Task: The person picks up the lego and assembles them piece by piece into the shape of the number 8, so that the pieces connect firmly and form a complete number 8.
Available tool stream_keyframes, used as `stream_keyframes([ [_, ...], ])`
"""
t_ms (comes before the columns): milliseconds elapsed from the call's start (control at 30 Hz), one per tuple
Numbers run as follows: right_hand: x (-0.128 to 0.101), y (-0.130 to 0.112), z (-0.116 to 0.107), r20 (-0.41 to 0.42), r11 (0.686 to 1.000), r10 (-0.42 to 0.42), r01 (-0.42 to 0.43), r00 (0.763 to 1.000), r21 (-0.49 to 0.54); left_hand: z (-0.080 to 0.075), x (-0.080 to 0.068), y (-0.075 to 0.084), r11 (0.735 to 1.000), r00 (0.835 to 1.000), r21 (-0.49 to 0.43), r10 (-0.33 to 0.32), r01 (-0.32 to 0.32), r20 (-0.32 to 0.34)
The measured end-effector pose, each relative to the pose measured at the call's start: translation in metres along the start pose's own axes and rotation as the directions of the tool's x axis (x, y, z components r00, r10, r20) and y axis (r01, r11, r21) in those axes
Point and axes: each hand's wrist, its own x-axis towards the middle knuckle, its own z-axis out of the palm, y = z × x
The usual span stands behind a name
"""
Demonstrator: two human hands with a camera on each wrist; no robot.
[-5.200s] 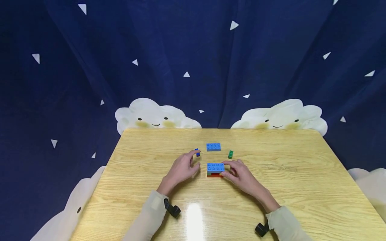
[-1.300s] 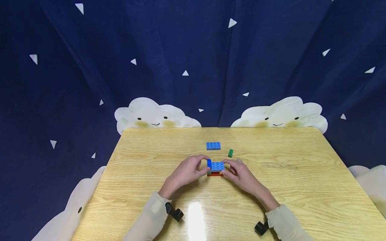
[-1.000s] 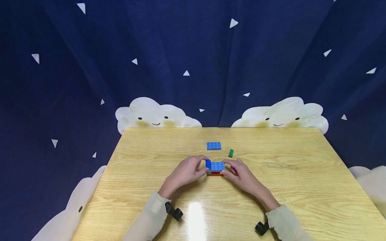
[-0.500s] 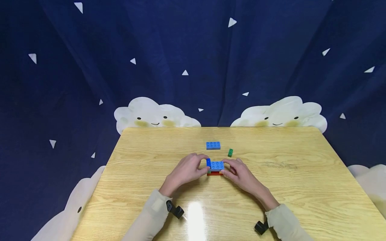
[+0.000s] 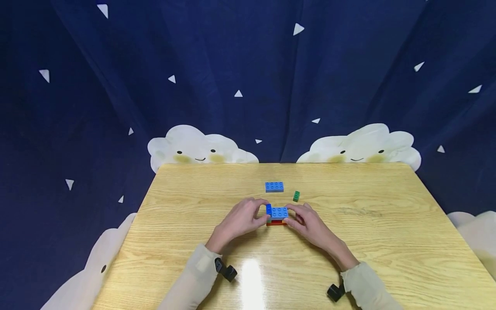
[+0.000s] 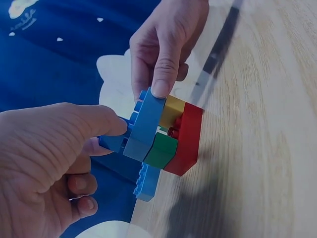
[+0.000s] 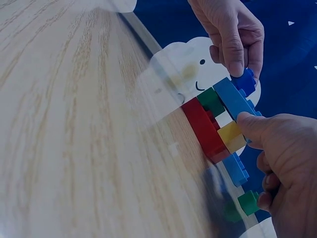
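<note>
A small stack stands on the table: a red brick (image 6: pixel 189 141) at the bottom, a green brick (image 6: pixel 162 150) and a yellow brick (image 6: pixel 172 110) above it with a gap between, and a light blue brick (image 5: pixel 280 212) bridging both. My left hand (image 5: pixel 241 220) pinches a small dark blue brick (image 7: pixel 243 82) between thumb and forefinger, right at the studs of the light blue brick's left end. From the other side, my right hand (image 5: pixel 310 224) grips the right end of the light blue brick, thumb at the front and forefinger behind.
Behind the stack on the wooden table (image 5: pixel 186 193) lies another light blue brick (image 5: pixel 274 187). A small green brick (image 5: pixel 296 196) sits to its right. A dark blue curtain (image 5: pixel 217 56) with white triangles and clouds hangs beyond the table's far edge.
The dark blue brick, earlier on the table behind my left hand, is now pinched over the stack's left end. It tilted left a second ago and now sits straighter. My right hand keeps its hold.
</note>
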Motion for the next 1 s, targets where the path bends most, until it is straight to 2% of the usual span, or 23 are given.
stream_keyframes([
  [533,-0.0005,0.0008,0.0005,0.006,1.0,0.02,-0.02,1.0,0.009,0.0001,0.0024,0.0006,1.0,1.0,0.007,0.004,-0.004,0.028],
  [1000,-0.0003,0.0008,0.0012,0.013,1.0,0.024,-0.024,1.0,0.019,0.0012,0.0003,0.0014,1.0,1.0,0.006,0.007,-0.008,0.02],
])
